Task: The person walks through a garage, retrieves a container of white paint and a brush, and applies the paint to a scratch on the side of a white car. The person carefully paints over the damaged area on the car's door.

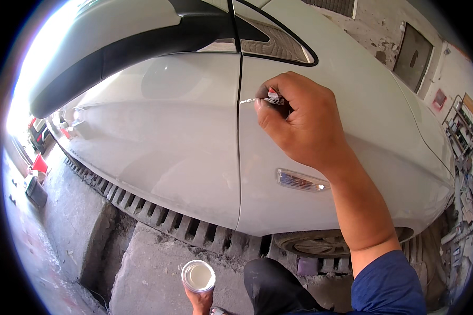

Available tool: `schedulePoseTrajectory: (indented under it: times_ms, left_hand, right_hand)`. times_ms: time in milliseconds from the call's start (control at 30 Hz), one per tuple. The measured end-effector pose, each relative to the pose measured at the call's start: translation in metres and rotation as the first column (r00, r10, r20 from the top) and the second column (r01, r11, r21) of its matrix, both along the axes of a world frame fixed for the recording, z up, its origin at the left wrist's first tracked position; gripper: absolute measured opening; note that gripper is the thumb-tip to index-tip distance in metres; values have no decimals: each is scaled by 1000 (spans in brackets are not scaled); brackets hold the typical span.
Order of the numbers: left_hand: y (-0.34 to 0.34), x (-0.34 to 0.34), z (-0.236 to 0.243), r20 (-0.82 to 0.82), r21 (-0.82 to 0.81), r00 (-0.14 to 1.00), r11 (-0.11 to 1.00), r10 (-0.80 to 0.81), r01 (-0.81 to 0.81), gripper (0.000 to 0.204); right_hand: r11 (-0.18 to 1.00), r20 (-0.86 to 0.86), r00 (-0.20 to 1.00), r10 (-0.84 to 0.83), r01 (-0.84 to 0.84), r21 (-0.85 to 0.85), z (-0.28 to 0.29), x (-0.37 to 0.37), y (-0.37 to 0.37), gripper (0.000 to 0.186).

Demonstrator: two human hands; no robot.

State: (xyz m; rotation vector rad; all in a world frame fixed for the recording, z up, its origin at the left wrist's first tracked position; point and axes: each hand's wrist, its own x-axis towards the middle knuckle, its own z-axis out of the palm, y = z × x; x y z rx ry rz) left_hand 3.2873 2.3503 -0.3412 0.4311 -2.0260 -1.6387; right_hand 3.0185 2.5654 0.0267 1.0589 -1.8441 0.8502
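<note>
In my right hand [302, 121] a thin stick-like applicator [248, 100] is pinched between thumb and fingers; a red and white printed end shows inside the grip. Its white-coated tip points left and meets the white car's front fender [278, 142] right beside the gap to the door [184, 136]. Too little of the tool shows to tell its exact kind. Low down, my left hand [199, 300] holds a white cup [198, 276] upright, with whitish liquid inside. The side marker lamp [302, 180] sits below my right hand.
A black-edged quarter window [278, 39] lies above my right hand, a dark window trim [142, 52] to the left. Beneath the car runs a slotted floor grate [157, 212]. The wheel [320, 245] is behind my forearm. A cluttered shelf [462, 126] stands far right.
</note>
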Motion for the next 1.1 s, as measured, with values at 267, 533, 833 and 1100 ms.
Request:
schedulePoseTrajectory:
  times_ms: [267, 533, 833, 1100]
  left_hand:
    - [3, -3, 1, -7, -12, 1000, 1000, 3, -3, 52]
    - [2, -3, 4, -19, -6, 999, 1000, -31, 31, 52]
    - [-1, -1, 0, -40, -35, 999, 999, -13, 11, 51]
    - [2, -2, 6, -57, 15, 998, 1000, 20, -19, 53]
  right_hand:
    - [1000, -6, 1000, -1, 1, 10, -1, 0, 0, 8]
    - [1000, -8, 1000, 9, -9, 7, 0, 0, 1, 9]
    - [1000, 5, 1000, 20, -20, 6, 0, 4, 1, 8]
    - [994, -29, 1000, 10, -7, 105, -24, 20, 6, 8]
